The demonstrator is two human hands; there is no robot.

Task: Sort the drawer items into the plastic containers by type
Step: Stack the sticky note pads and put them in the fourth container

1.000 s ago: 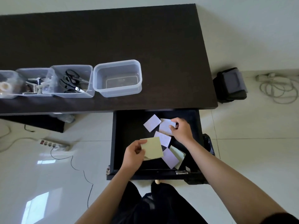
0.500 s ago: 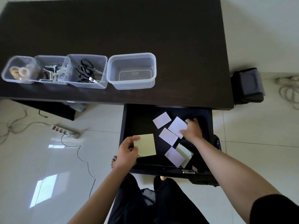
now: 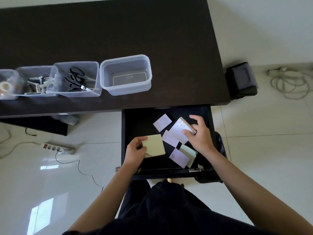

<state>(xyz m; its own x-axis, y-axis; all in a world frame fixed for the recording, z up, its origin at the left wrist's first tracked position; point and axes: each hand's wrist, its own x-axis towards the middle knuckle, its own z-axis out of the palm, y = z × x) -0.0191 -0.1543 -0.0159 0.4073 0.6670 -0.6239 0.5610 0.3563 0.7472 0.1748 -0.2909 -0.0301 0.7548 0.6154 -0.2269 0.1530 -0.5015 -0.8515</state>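
Observation:
The open black drawer holds several pads of sticky notes. My left hand grips a yellow pad over the drawer's left part. My right hand pinches the right edge of a pale purple pad, tilting it up. Three more purple pads and a light green pad lie flat in the drawer. On the dark desk stands an empty clear plastic container; beside it is one with scissors.
Further left on the desk stand a container of clips and one with tape rolls. A power strip and cables lie on the tiled floor at left; a dark bag and a coiled cable at right.
My right hand has taken hold of the purple pad's right edge and lifted it off the drawer floor. The left hand keeps the yellow pad, about where it was. The camera view has shifted.

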